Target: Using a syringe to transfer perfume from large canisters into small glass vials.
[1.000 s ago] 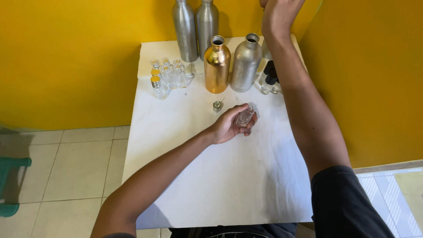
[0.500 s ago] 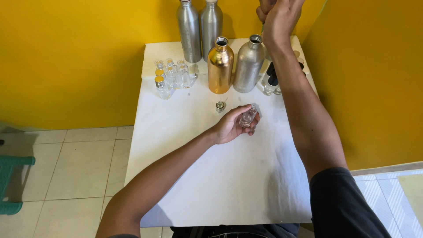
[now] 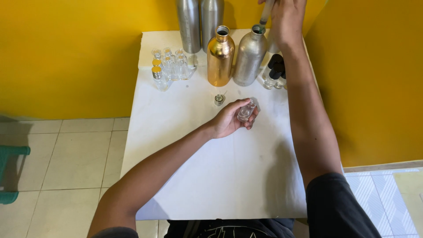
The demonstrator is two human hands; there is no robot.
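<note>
My left hand (image 3: 231, 119) rests on the white table (image 3: 211, 176) and grips a small clear glass bottle (image 3: 246, 111), tilted in my fingers. A small metal cap (image 3: 219, 100) lies on the table just beyond that hand. My right hand (image 3: 286, 17) is raised at the far edge, above an open silver metal bottle (image 3: 249, 56), and holds a thin syringe-like tube (image 3: 266, 12) that points down toward the bottle's mouth. An open gold metal bottle (image 3: 220, 57) stands to the left of the silver one.
Two tall silver bottles (image 3: 200, 24) stand at the back against the yellow wall. Several small clear vials (image 3: 169, 68), some with gold caps, cluster at the back left. Dark-capped small bottles (image 3: 275, 72) stand under my right forearm. Tiled floor lies left of the table.
My right hand has shifted a little above the silver bottle, and the thin tube now shows in it. My left hand still grips the small glass bottle in the same place.
</note>
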